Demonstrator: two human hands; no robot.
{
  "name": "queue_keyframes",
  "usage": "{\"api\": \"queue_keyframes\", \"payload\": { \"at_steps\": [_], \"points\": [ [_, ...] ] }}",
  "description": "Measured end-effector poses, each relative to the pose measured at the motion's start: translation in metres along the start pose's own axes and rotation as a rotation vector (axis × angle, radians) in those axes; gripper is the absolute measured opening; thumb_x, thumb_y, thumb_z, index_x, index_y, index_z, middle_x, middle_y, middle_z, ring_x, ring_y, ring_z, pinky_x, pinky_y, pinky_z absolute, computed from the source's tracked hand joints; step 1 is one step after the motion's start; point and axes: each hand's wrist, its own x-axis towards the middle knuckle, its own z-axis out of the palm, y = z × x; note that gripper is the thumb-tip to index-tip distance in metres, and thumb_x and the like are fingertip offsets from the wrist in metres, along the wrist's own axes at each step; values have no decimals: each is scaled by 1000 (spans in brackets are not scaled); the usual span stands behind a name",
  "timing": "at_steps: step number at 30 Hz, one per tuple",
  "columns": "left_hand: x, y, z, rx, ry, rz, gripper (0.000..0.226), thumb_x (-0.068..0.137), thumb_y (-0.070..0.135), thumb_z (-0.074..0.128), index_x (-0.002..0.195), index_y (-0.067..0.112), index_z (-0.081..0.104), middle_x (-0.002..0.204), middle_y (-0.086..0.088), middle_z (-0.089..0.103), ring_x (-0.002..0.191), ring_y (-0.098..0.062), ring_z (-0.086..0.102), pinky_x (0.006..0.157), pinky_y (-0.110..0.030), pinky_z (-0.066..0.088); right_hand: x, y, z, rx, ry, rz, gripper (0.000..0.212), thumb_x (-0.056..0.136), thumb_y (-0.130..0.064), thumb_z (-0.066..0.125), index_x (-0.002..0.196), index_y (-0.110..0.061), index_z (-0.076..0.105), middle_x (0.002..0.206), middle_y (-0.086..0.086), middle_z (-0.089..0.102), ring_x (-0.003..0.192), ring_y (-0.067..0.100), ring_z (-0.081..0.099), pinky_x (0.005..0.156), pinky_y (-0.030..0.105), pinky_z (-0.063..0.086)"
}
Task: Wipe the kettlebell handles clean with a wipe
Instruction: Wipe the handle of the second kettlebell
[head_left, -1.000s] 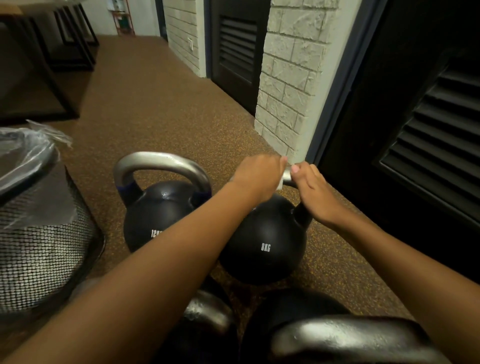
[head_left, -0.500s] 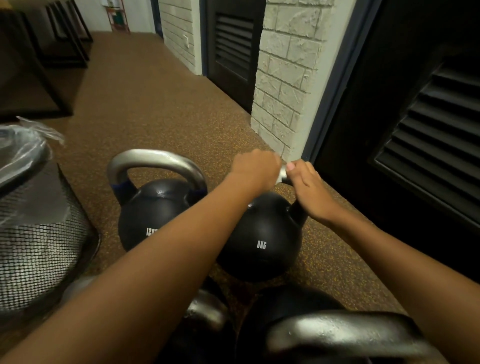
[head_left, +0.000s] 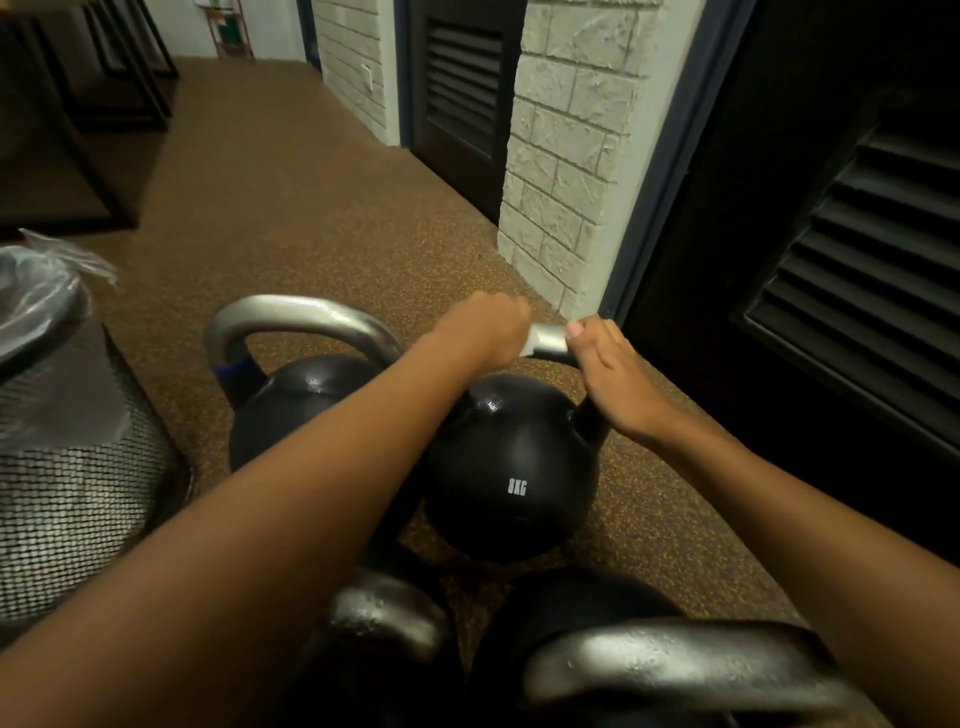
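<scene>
A black 8 kg kettlebell (head_left: 514, 467) stands on the brown floor, and a short stretch of its silver handle (head_left: 548, 340) shows between my hands. My left hand (head_left: 483, 332) is curled over the left part of that handle. My right hand (head_left: 613, 379) grips the handle's right end, where it bends down to the ball. No wipe is visible; anything under my left palm is hidden. A larger black kettlebell (head_left: 291, 400) with a wide silver handle (head_left: 301, 314) stands just to the left, touching or nearly touching the first.
Two more kettlebell handles (head_left: 384, 608) (head_left: 675, 660) lie close below my arms. A black mesh bin (head_left: 78, 493) with a plastic liner stands at the left. A white brick pillar (head_left: 566, 156) and a dark louvred door (head_left: 857, 260) close the right side.
My left hand has slid a little to the left along the handle, baring more metal between my hands. My right hand keeps its grip.
</scene>
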Motion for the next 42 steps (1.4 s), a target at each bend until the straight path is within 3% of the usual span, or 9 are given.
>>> {"api": "queue_keyframes", "payload": {
  "at_steps": [5, 8, 11, 14, 19, 25, 30, 37, 42],
  "points": [
    [-12, 23, 11, 164, 187, 137, 30, 99, 17, 27, 122, 6, 43, 122, -13, 53, 109, -32, 53, 83, -41, 40, 0, 0, 0, 15, 4, 15, 30, 100, -41, 22, 84, -23, 41, 88, -7, 39, 95, 17, 40, 82, 30, 31],
    [-18, 7, 12, -14, 220, 214, 32, 102, 25, 22, 120, 12, 45, 117, -8, 54, 107, -26, 52, 93, -40, 37, -2, -3, -3, 21, -23, 11, 35, 99, -43, 21, 91, -18, 43, 97, 0, 41, 96, 18, 41, 82, 31, 34],
    [-24, -15, 5, -310, 74, 65, 36, 102, 27, 23, 113, 7, 51, 106, -12, 58, 95, -26, 55, 93, -41, 41, -2, -4, -5, -11, -54, 16, 33, 100, -41, 20, 95, -17, 42, 102, 2, 41, 94, 18, 41, 80, 30, 33],
    [-23, -25, 2, -557, -30, -164, 44, 103, 26, 21, 115, -1, 53, 117, -20, 56, 100, -28, 52, 84, -29, 36, -2, -5, -6, -22, -61, 16, 31, 100, -40, 20, 94, -17, 40, 100, 1, 40, 92, 16, 39, 78, 29, 31],
    [-6, -8, 0, -284, -27, -160, 28, 98, 12, 32, 116, -2, 47, 120, -24, 55, 107, -37, 52, 89, -44, 41, -1, -5, -6, -18, -64, 25, 32, 100, -41, 19, 97, -18, 41, 99, -1, 39, 92, 15, 40, 73, 24, 32],
    [-13, 34, 5, 25, 116, -20, 33, 99, 20, 28, 127, 9, 42, 129, -11, 51, 119, -32, 49, 98, -46, 34, 1, 1, -5, 7, -74, 46, 48, 97, -52, 16, 102, -15, 47, 106, 1, 44, 109, 19, 44, 97, 40, 37],
    [-19, 7, 12, -103, 177, 124, 34, 101, 29, 21, 122, 16, 44, 124, -6, 53, 116, -25, 50, 105, -47, 27, -1, -2, -8, -9, -94, 40, 43, 98, -48, 16, 106, -18, 45, 106, -1, 42, 107, 18, 43, 91, 34, 35],
    [-14, -9, 8, -178, 86, -56, 29, 99, 18, 28, 121, 6, 44, 116, -17, 57, 104, -38, 55, 88, -49, 44, -2, -6, -9, -38, -93, 28, 34, 100, -41, 17, 104, -19, 42, 98, -3, 39, 93, 14, 40, 75, 27, 29],
    [-17, 8, 18, -157, 250, 59, 31, 101, 28, 27, 113, 11, 51, 111, -11, 60, 103, -32, 56, 92, -43, 36, -2, -6, -9, -22, -97, 29, 40, 100, -43, 16, 105, -14, 44, 98, -2, 40, 96, 17, 41, 78, 28, 31]
  ]
}}
